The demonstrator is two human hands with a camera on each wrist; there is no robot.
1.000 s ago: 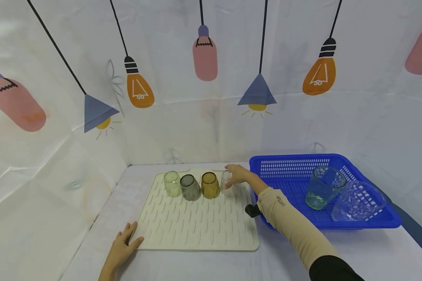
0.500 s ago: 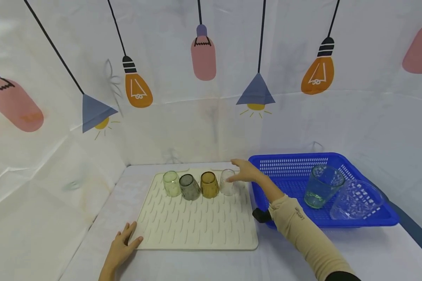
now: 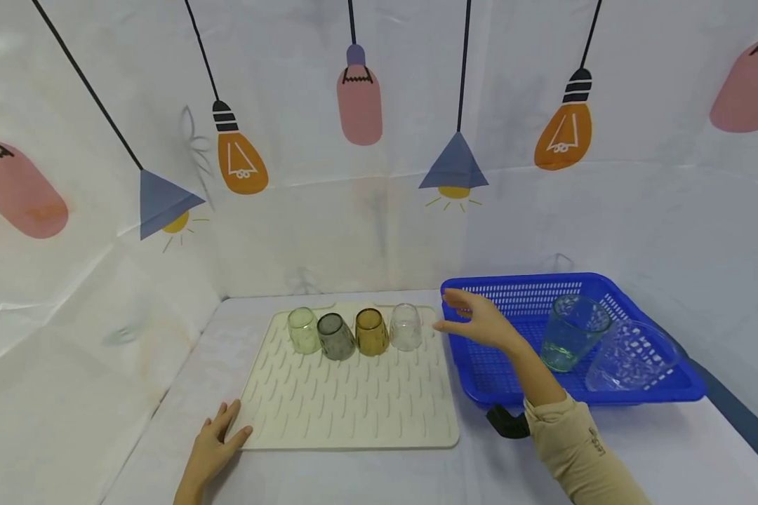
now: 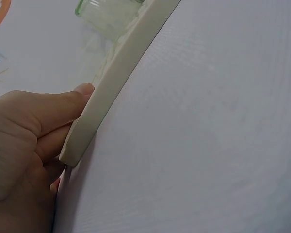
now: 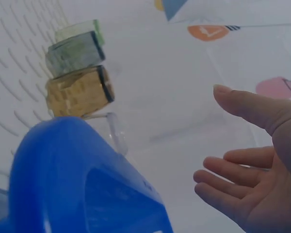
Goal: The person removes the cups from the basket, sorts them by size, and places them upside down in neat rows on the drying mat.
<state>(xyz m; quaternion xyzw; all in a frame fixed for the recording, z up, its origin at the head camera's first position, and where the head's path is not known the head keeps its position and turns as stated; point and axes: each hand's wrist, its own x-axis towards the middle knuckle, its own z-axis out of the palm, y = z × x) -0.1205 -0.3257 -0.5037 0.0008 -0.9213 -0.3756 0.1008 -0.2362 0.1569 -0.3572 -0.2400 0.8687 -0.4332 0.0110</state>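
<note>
A row of small tumblers stands along the far part of the cream ridged mat (image 3: 354,414): a pale green glass (image 3: 304,331), a grey glass (image 3: 337,337), an amber glass (image 3: 372,332) and a clear glass (image 3: 406,327). My left hand (image 3: 210,447) lies at the mat's near left corner, its thumb (image 4: 72,99) touching the top and its other fingers beside the edge. Just right of the clear glass, my right hand (image 3: 480,321) hovers by the basket's left rim. Its fingers are loosely spread, holding nothing.
A blue plastic basket (image 3: 480,379) stands right of the mat. Inside it, at the right, are a large bluish glass (image 3: 571,333) and a tilted clear patterned glass vessel (image 3: 632,356). A white wall sheet (image 3: 322,231) printed with lamps rises behind the table.
My right hand has let go of the clear glass and drawn back to the right, over the basket's left side. The glass stays on the mat. My left hand has kept its place.
</note>
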